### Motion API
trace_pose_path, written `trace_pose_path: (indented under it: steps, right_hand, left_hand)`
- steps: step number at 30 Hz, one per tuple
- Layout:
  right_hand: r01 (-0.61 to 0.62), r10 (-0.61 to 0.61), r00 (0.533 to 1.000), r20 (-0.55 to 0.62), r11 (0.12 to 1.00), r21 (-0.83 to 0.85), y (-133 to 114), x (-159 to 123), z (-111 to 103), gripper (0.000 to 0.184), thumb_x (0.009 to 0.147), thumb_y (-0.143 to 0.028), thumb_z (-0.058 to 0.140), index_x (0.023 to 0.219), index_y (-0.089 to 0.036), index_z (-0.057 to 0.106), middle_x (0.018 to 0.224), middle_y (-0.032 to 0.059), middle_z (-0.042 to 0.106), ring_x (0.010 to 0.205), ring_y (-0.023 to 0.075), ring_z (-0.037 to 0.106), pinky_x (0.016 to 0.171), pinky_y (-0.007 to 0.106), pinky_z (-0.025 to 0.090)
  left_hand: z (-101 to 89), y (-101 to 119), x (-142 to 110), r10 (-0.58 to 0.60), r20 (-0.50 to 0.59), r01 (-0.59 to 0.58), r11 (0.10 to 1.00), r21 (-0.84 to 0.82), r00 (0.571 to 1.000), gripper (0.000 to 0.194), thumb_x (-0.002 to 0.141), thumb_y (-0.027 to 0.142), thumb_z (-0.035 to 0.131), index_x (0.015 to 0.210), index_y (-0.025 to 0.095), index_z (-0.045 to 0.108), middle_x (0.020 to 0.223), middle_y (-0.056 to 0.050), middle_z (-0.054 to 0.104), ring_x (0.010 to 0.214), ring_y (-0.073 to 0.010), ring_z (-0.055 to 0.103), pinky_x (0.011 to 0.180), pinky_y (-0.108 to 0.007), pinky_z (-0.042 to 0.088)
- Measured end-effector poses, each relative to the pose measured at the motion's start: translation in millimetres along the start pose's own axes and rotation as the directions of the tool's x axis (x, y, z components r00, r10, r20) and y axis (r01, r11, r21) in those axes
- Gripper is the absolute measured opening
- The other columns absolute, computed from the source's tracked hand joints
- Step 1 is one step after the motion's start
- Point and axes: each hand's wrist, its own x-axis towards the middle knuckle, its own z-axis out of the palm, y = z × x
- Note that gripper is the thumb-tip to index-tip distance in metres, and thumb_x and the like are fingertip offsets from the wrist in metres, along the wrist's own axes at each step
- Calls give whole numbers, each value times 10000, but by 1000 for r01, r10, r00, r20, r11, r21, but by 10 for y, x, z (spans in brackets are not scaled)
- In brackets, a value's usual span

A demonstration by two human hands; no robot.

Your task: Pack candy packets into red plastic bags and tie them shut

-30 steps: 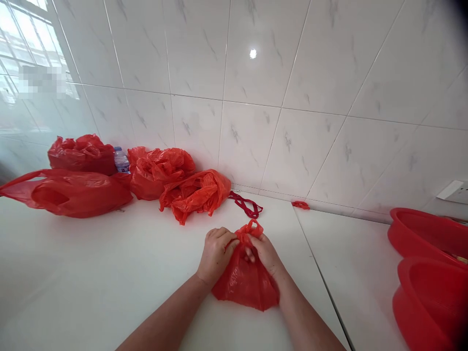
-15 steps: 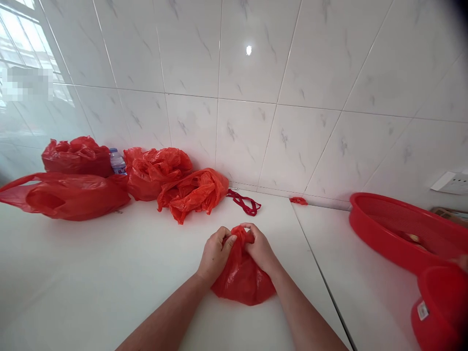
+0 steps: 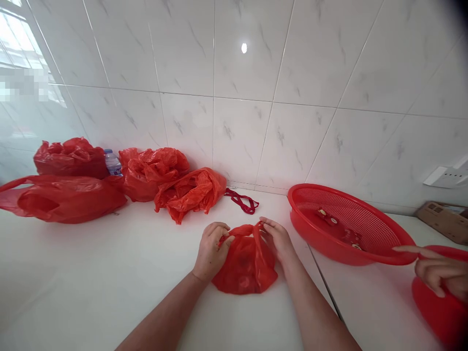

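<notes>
A small red plastic bag [image 3: 243, 268] rests on the white table in front of me, its mouth now spread and something indistinct showing through its thin wall. My left hand [image 3: 215, 251] pinches the bag's left rim between thumb and fingers. On the other side, my right hand [image 3: 278, 239] has its fingers closed on the right handle, and its thumb is partly hidden. Just behind the bag lies a dark red cord [image 3: 243, 201].
A red colander [image 3: 329, 248] with small red items inside stands at right, touched by another person's hand [image 3: 438, 270] above a red basin [image 3: 431, 312]. Several red bags [image 3: 153, 170], a water bottle [image 3: 112, 163] and a cardboard box [image 3: 440, 222] line the tiled wall.
My hands have moved apart and the bag's gathered top has opened out. The colander has slid left along the wall, and the other person's hand has come into view at right.
</notes>
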Motion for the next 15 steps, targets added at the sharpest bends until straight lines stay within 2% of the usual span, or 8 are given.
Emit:
trace_pose_path:
  steps: [2, 4, 8, 10, 13, 14, 15]
  right_hand:
    - [34, -67, 976, -207, 986, -161, 66, 75, -97, 323, 674, -316, 552, 945, -182, 667, 976, 78, 673, 907, 233, 613, 828, 392, 471]
    - [52, -122, 948, -294, 970, -236, 118, 113, -152, 310, 685, -301, 505, 926, -194, 668, 1030, 76, 658, 987, 240, 582, 900, 399, 429]
    - [75, -191, 929, -317, 936, -343, 128, 105, -172, 296, 711, -311, 471, 897, -206, 676, 1051, 71, 648, 1023, 229, 564, 925, 363, 408]
    - [70, -195, 932, -307, 925, -374, 101, 85, -180, 315, 715, -341, 490, 928, -198, 672, 1069, 83, 641, 1023, 239, 563, 915, 369, 411]
    - [73, -194, 942, -275, 915, -398, 62, 43, -193, 401, 704, -417, 535, 1000, -174, 654, 1066, 106, 643, 1032, 277, 556, 935, 415, 386]
    - [79, -186, 954, -236, 913, -399, 57, 30, -192, 414, 701, -437, 542, 998, -172, 656, 1048, 105, 652, 1024, 287, 561, 938, 425, 382]
    - [88, -157, 978, -136, 907, -412, 58, 23, -185, 395, 700, -459, 547, 960, -187, 670, 1031, 91, 665, 1005, 284, 575, 918, 413, 403]
  left_hand:
    - [-21, 6, -11, 35, -88, -36, 999, -5, 996, 140, 843, 211, 482, 708, 216, 444, 919, -58, 589, 891, -193, 551, 816, -361, 446]
    - [-22, 27, -34, 68, -138, -71, 997, -18, 988, 146, 851, 206, 476, 713, 216, 431, 935, -62, 585, 918, -194, 546, 827, -366, 448]
    - [23, 76, -88, 62, -141, -68, 997, -39, 988, 110, 872, 207, 448, 764, 217, 430, 1047, -80, 559, 1032, -206, 525, 865, -380, 450]
    - [53, 96, -110, 73, -145, -76, 997, -15, 987, 36, 867, 237, 477, 891, 219, 457, 1180, -108, 508, 1137, -228, 479, 928, -415, 428]
    - [97, 123, -146, 137, -98, -130, 989, 70, 986, 480, 802, 360, 598, 1208, 217, 386, 1376, -165, 361, 1298, -287, 329, 1040, -495, 325]
    - [113, 126, -157, 150, -55, -144, 985, 99, 987, 652, 756, 426, 643, 1290, 213, 335, 1414, -181, 318, 1328, -309, 281, 1057, -512, 296]
    - [131, 122, -167, 152, -5, -150, 981, 121, 988, 807, 692, 501, 683, 1340, 206, 302, 1437, -194, 292, 1342, -334, 248, 1067, -526, 274]
